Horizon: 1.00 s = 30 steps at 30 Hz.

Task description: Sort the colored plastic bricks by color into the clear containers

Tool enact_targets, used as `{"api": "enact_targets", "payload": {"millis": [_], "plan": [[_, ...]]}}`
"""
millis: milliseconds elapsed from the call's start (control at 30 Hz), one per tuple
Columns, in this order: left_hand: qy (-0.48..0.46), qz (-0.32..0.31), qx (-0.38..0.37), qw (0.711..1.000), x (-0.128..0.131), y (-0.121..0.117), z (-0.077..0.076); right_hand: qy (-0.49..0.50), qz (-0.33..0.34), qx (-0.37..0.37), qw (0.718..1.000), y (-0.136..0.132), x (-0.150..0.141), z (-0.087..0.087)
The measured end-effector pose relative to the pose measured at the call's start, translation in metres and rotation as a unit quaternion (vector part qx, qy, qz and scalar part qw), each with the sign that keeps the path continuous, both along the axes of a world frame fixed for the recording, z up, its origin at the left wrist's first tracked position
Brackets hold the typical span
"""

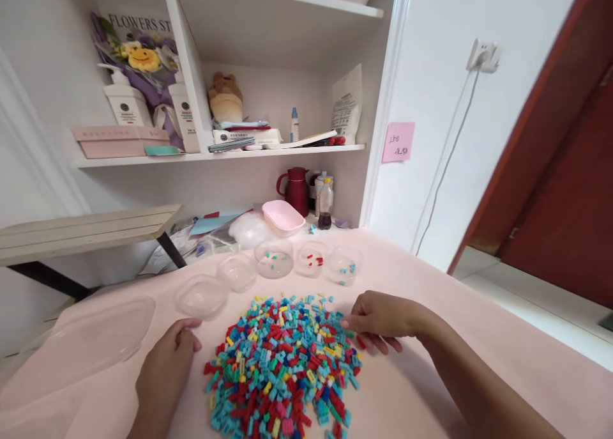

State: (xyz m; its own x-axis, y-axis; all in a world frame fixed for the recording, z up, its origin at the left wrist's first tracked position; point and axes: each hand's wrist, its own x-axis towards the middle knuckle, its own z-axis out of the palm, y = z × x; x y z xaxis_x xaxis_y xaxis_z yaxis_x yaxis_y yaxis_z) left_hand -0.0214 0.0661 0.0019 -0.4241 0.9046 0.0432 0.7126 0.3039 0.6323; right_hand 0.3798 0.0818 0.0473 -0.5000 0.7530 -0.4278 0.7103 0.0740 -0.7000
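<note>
A heap of small toy building bricks [282, 362] in blue, red, yellow, green and pink is spread on the pink tabletop. Left of the heap, my left hand [167, 362] rests with its fingers curled in. Whatever those fingers hold, if anything, is hidden. At the heap's upper right edge is my right hand [383, 316], its fingers apart and one tip at the outermost blue bricks. A red brick [361, 342] lies just under that hand. Beyond the heap stand clear tubs: one with green bricks [274, 260], one with red bricks [310, 260], one with light blue bricks [343, 265].
More clear tubs [201, 295] [236, 273] stand left of the filled ones, and a large clear tray [103, 327] lies farther left. Behind are a pink basin [283, 218], a red jug [295, 192] and a bottle of dark liquid [325, 204], under a white shelf [287, 151].
</note>
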Motion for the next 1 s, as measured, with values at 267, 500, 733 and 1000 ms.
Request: {"api": "enact_targets", "payload": {"millis": [267, 500, 733, 1000], "plan": [[0.005, 0.006, 0.001, 1.000, 0.003, -0.002, 0.001, 0.151, 0.062, 0.091, 0.982, 0.001, -0.028, -0.010], [0.007, 0.016, 0.006, 1.000, 0.003, -0.002, -0.001, 0.262, 0.063, 0.143, 0.952, -0.005, -0.041, -0.005], [0.007, 0.000, 0.039, 0.999, 0.000, 0.000, -0.006, 0.295, 0.154, -0.081, 0.940, -0.009, -0.025, 0.006], [0.005, 0.012, 0.042, 0.999, 0.003, -0.003, -0.003, 0.091, 0.292, -0.238, 0.922, -0.019, -0.042, -0.002]]}}
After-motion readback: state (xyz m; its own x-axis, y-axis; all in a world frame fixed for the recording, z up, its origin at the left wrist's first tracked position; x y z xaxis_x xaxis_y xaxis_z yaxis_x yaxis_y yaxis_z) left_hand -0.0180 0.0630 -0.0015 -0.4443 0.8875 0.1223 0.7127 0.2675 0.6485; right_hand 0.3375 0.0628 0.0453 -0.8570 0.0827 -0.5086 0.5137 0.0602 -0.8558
